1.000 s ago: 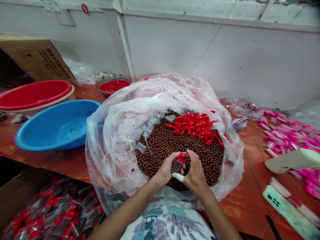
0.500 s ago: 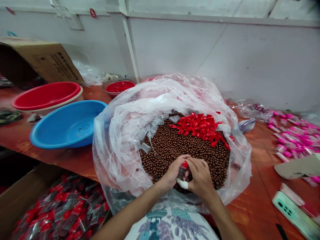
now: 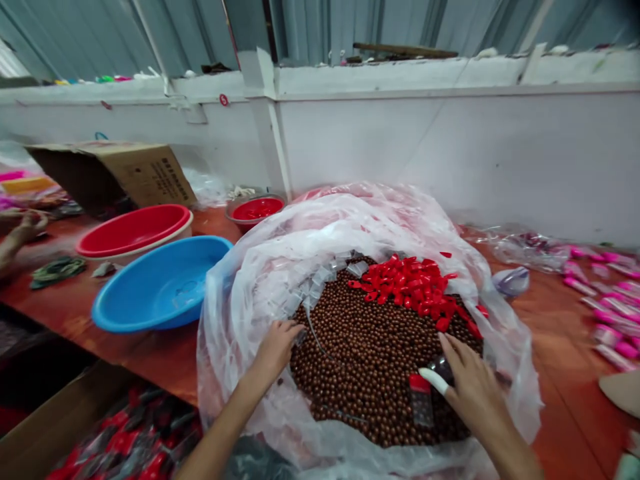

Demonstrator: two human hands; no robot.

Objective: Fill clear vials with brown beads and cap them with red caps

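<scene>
A: Where's the capped tube rel. to your hands?

B: Your right hand [image 3: 473, 393] has it. The small clear tube with red cap [image 3: 420, 399] sits at the thumb side, pinched btw the taped thumb and the fingers; cap end up and away from you, clear end down toward you, so the long axis runs roughly near-to-far over the brown beads [image 3: 370, 353].

A: And the left?

B: Your left hand [image 3: 275, 347] is well apart, at the bag's left edge, fingers bent down onto the clear empty tubes [image 3: 300, 293] where they meet the beads. Can't tell if it's pinching one yet.

A: Room to move?

B: Open bead surface lies btw both hands. Red caps [image 3: 410, 287] are piled at the far side, nearer your right. Plastic bag [image 3: 250, 293] rim stands up all round; blue basin [image 3: 160, 283] is left of it.
</scene>
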